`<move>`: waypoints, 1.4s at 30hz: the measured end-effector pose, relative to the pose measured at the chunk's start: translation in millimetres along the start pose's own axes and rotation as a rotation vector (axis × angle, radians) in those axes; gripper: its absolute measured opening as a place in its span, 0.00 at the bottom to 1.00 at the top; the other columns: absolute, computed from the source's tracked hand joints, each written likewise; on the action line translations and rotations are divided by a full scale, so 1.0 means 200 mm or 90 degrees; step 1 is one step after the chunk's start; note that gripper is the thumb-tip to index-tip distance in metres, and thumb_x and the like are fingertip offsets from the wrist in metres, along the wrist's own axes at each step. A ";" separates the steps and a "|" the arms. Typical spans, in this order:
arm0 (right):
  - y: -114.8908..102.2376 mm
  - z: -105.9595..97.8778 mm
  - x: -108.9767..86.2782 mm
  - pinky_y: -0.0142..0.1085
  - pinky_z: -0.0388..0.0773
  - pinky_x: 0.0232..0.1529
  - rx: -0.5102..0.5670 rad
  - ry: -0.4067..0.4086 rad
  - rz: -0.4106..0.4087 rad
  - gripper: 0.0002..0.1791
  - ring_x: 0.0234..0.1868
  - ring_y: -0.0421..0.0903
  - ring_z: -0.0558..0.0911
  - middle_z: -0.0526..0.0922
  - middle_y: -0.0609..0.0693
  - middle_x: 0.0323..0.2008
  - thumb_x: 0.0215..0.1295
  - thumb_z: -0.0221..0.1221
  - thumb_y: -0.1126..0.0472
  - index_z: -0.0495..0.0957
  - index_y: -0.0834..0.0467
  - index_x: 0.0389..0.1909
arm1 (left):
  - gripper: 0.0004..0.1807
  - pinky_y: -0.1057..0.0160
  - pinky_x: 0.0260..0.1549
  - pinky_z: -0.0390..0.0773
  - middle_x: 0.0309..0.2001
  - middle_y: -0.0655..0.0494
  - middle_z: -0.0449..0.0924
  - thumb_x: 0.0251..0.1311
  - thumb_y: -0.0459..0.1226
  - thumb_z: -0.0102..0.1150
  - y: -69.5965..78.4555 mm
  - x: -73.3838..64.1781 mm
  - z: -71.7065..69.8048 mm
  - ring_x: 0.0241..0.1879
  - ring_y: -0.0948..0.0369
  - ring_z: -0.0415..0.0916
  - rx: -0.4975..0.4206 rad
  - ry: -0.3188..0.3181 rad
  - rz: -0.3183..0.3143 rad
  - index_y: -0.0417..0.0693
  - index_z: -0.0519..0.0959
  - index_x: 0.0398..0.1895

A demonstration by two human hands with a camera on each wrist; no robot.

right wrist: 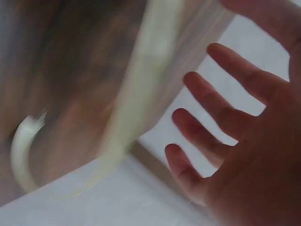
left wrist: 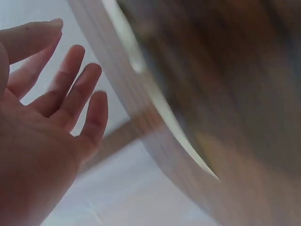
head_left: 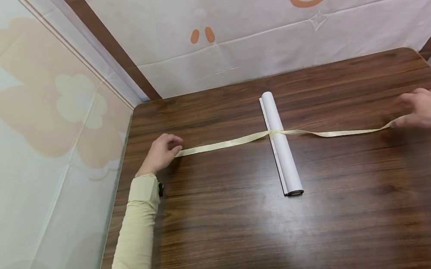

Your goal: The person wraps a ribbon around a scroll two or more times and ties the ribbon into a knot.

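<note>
A white rolled-up sheet (head_left: 282, 154) lies lengthwise on the table, its near end showing a dark inner edge. Around its middle passes a pale yellow ribbon (head_left: 222, 145), crossed on top, its two tails stretching out left and right. My left hand (head_left: 161, 152) is by the left tail's end, thumb near the ribbon. In the left wrist view its fingers (left wrist: 89, 87) are loosely bent, with the ribbon (left wrist: 164, 110) apart from them. By the other tail is my right hand (head_left: 427, 107). Its fingers (right wrist: 207, 96) are spread in the right wrist view, beside the blurred ribbon (right wrist: 136, 89).
The dark wood-grain table (head_left: 224, 229) has rounded corners. A white printed cloth (head_left: 177, 60) hangs along its back edge, and another cloth (head_left: 48, 176) with a flower pattern hangs close on the left.
</note>
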State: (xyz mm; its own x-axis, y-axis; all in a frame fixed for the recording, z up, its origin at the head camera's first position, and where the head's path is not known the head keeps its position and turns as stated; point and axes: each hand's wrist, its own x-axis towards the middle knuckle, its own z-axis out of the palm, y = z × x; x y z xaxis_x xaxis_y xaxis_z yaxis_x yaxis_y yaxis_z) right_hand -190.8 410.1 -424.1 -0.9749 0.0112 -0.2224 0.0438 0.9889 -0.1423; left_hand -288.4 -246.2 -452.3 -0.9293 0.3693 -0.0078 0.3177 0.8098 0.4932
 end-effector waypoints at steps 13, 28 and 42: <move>-0.57 0.09 0.14 0.63 0.69 0.41 0.035 0.023 -0.217 0.25 0.51 0.68 0.71 0.78 0.65 0.49 0.59 0.65 0.47 0.80 0.62 0.49 | 0.13 0.57 0.45 0.76 0.45 0.49 0.80 0.68 0.39 0.53 0.49 0.25 0.23 0.43 0.56 0.77 -0.043 -0.101 0.108 0.40 0.80 0.48; -0.79 0.23 0.21 0.46 0.67 0.35 0.090 0.036 -0.278 0.08 0.39 0.53 0.70 0.75 0.53 0.32 0.59 0.65 0.56 0.81 0.56 0.34 | 0.21 0.58 0.60 0.69 0.56 0.45 0.75 0.69 0.38 0.51 0.68 0.37 0.47 0.57 0.55 0.72 0.014 -0.145 0.167 0.38 0.71 0.62; -0.81 0.27 0.23 0.42 0.64 0.39 0.089 0.050 -0.355 0.09 0.30 0.46 0.68 0.69 0.47 0.22 0.60 0.61 0.66 0.76 0.54 0.22 | 0.17 0.61 0.48 0.72 0.45 0.50 0.77 0.69 0.36 0.50 0.77 0.40 0.53 0.44 0.59 0.71 0.027 -0.197 0.172 0.42 0.75 0.58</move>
State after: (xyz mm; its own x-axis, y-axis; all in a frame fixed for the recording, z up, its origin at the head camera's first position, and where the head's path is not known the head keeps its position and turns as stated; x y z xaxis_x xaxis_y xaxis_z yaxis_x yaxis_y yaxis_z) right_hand -231.8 242.7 -463.3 -0.8722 -0.4891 -0.0060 -0.4573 0.8198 -0.3448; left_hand -293.5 -43.1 -469.5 -0.7132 0.6854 -0.1470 0.5559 0.6807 0.4770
